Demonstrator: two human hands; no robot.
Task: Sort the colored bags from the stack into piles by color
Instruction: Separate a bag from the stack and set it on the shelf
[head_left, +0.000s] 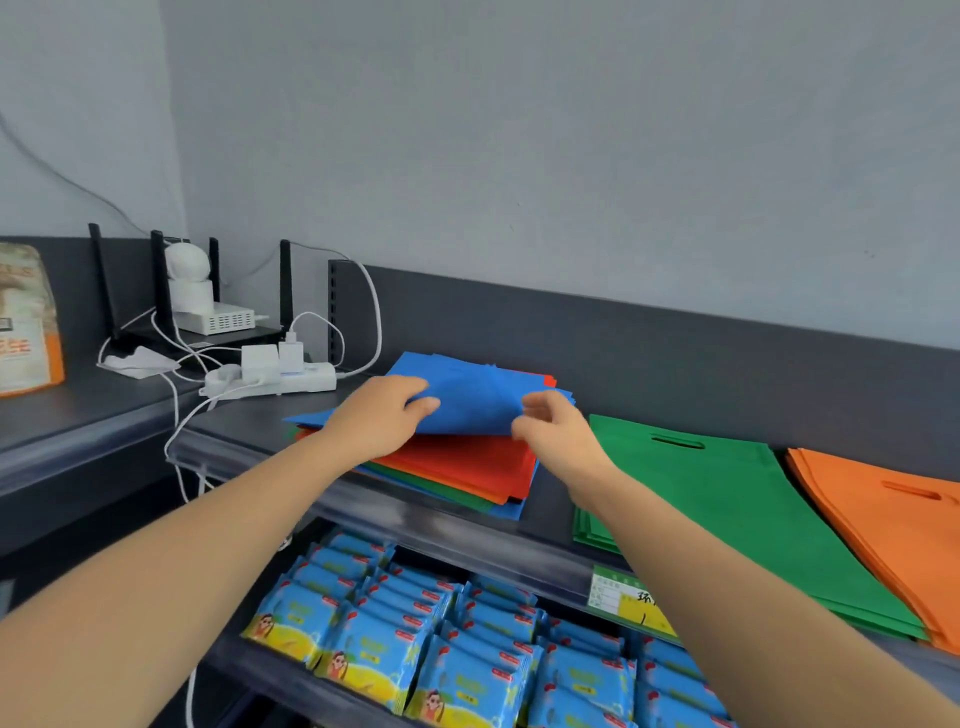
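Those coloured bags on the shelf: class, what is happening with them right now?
A person is sorting them by colour. Both hands, left and right, lift the blue bag off the mixed stack, exposing a red bag. A green pile and an orange pile already lie to the right.

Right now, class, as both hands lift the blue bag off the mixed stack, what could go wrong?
The red bag beneath may drag along with the blue bag pinched by the left hand and right hand. The mixed stack sits near the shelf edge and could slide off.
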